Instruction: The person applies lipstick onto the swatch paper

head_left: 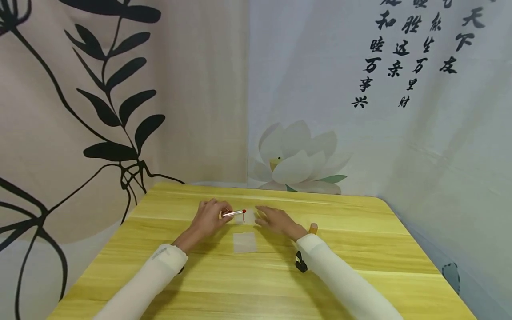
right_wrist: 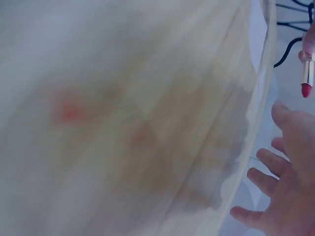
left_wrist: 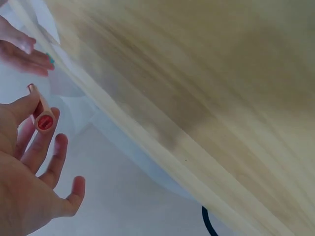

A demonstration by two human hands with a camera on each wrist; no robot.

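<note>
My left hand (head_left: 210, 218) pinches an uncapped lipstick (head_left: 233, 214) between thumb and fingers, its red tip pointing right. In the left wrist view the round red base of the lipstick (left_wrist: 45, 123) shows; the right wrist view catches its red bullet (right_wrist: 306, 90). Beneath the tip lies a small whitish sheet (head_left: 250, 217) with a thin red line on it. My right hand (head_left: 276, 221) is just right of that sheet, fingers spread and holding nothing. A second pale square sheet (head_left: 245, 242) lies closer to me on the table.
A short orange-tan cylinder (head_left: 313, 228) stands beside my right wrist, partly hidden by the sleeve. The yellow wood-grain table (head_left: 256, 284) reaches back to printed wall hangings (head_left: 204, 111). A black strap piece (head_left: 301, 261) hangs under the right cuff.
</note>
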